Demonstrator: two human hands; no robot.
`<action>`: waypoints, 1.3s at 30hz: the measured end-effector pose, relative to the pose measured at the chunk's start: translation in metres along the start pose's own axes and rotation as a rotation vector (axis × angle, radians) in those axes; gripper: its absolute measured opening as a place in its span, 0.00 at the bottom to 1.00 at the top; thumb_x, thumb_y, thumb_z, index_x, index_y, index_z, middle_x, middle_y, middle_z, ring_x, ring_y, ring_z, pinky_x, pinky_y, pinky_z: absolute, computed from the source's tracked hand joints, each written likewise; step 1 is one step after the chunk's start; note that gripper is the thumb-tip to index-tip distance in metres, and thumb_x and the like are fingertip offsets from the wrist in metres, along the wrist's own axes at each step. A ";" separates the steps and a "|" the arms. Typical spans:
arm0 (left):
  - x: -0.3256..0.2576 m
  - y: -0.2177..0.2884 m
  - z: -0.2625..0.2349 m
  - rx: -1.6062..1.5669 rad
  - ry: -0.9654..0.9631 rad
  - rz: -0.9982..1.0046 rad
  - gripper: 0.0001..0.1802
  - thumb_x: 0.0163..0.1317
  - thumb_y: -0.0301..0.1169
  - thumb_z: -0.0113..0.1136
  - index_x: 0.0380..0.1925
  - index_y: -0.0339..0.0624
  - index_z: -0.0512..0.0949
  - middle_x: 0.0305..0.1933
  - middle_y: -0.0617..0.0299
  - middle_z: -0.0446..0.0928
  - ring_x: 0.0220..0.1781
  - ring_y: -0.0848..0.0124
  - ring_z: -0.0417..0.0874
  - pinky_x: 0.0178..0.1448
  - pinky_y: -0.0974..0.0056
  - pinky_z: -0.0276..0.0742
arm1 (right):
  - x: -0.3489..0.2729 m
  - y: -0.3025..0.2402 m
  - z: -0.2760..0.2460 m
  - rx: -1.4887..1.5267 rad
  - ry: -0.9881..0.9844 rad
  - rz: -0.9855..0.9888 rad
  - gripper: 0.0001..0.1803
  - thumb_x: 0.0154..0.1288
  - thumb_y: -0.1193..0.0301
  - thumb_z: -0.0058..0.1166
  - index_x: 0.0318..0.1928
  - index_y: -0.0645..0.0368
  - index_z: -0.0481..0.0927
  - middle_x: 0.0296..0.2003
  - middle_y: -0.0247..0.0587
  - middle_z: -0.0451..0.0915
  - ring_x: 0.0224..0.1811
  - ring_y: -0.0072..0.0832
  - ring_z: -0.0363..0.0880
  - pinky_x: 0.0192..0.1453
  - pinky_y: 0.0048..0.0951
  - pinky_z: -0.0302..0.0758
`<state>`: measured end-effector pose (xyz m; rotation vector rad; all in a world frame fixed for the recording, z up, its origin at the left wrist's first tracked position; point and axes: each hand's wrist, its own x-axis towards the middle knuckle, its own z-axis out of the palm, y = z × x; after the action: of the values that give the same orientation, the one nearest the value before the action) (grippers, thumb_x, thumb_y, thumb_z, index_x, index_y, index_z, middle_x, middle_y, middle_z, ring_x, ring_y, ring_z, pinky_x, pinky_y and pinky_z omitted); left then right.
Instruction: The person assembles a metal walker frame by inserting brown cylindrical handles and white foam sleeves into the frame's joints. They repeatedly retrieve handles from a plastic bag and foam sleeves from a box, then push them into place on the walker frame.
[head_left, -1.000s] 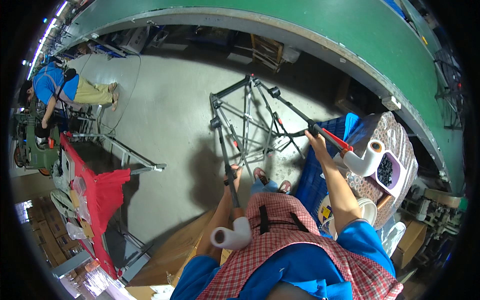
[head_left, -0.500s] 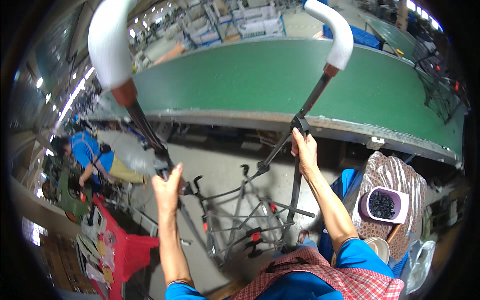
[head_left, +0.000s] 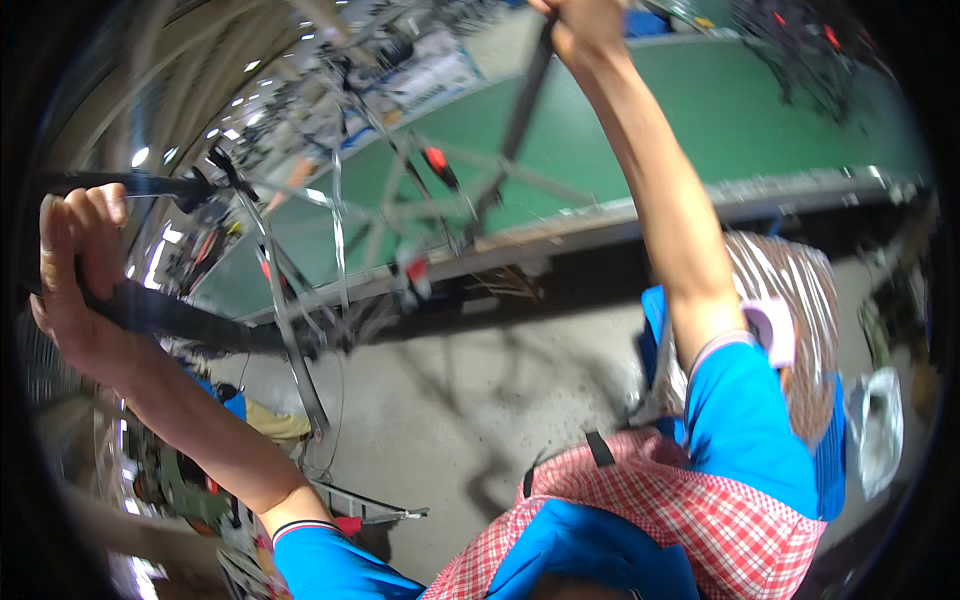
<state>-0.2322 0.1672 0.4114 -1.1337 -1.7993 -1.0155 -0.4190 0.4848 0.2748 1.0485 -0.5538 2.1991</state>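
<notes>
A folding stroller frame (head_left: 200,318) of black tubes and thinner silver bars is lifted and tilted in front of me, over the floor and the edge of the green belt. Red parts show on its crossing bars, which are smeared by motion. At the far left, my left hand (head_left: 85,270) has its fingers curled round a black tube. My right hand (head_left: 592,28), raised at the top edge and blurred, is closed on another black tube that slants down across the belt. The frame's white-covered handles are out of sight.
A green conveyor belt (head_left: 740,130) with a metal edge runs across the far side, with dark frames (head_left: 800,60) at its right end. Right of me are a plastic-covered stack (head_left: 815,290), a lilac tub (head_left: 782,325) and a clear bag (head_left: 875,430). A person (head_left: 228,398) is partly hidden at left.
Both hands have risen and spread apart, the left toward the far left, the right to the top. The stroller frame has swung up and tilted, its lower bars now in front of the belt.
</notes>
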 end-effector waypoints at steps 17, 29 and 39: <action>-0.100 -0.520 0.134 0.008 0.068 -0.913 0.38 0.67 0.62 0.42 0.61 0.41 0.69 0.60 0.56 0.74 0.63 0.65 0.70 0.62 0.59 0.65 | -0.366 -0.375 -0.206 -1.683 0.502 0.955 0.13 0.69 0.66 0.53 0.34 0.63 0.83 0.27 0.30 0.78 0.30 0.16 0.73 0.35 0.21 0.70; -0.813 -0.036 0.158 -0.601 -1.142 -1.799 0.09 0.65 0.33 0.60 0.32 0.39 0.83 0.30 0.71 0.78 0.31 0.80 0.74 0.36 0.69 0.72 | -0.435 -0.289 -0.262 -2.235 -0.243 1.576 0.17 0.53 0.62 0.64 0.37 0.60 0.77 0.38 0.53 0.80 0.44 0.50 0.79 0.47 0.47 0.74; -0.776 0.004 0.068 0.019 0.465 -2.386 0.13 0.67 0.33 0.51 0.46 0.40 0.78 0.29 0.57 0.81 0.25 0.72 0.81 0.26 0.70 0.79 | -0.530 -0.341 -0.353 -1.873 0.059 1.485 0.23 0.62 0.75 0.54 0.58 0.69 0.70 0.46 0.51 0.77 0.48 0.38 0.75 0.57 0.31 0.69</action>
<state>0.0011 -0.0208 -0.3075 1.9143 -1.9823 -1.9027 -0.1133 0.7488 -0.3241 -0.7413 -2.9921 1.1354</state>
